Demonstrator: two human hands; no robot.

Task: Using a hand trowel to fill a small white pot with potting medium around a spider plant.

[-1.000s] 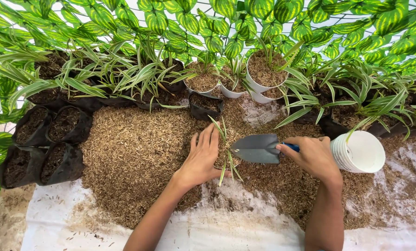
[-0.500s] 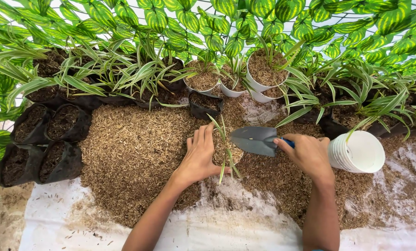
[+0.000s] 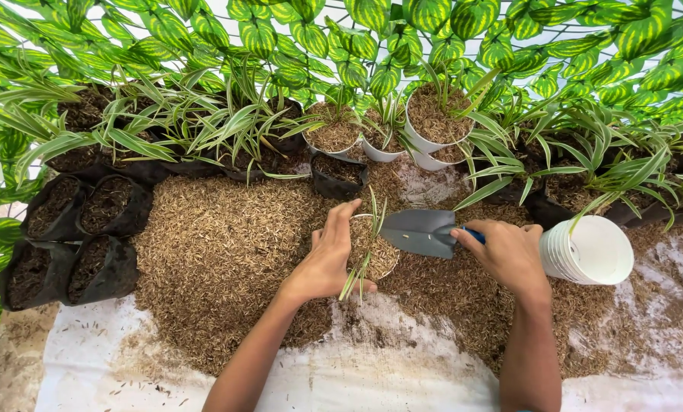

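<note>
open passage was left over the white sheet (image 3: 402,374) in front and over the husk pile (image 3: 219,244) at the left. the far side was closed off by a row of potted plants (image 3: 204,130) and white pots (image 3: 433,130). the left edge was blocked by black grow bags (image 3: 74,236), the right by a stack of white pots (image 3: 589,250). the middle was taken up by a small filled pot (image 3: 372,248) and a trowel (image 3: 421,231).

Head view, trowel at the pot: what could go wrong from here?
1. The trowel blade sits at the rim of the small pot; husk mix could spill past the rim.
2. The left hand steadies the pot beside a thin seedling; its leaves might get bent or buried.
3. The right hand is close to the stacked white pots, which might be knocked.
</note>
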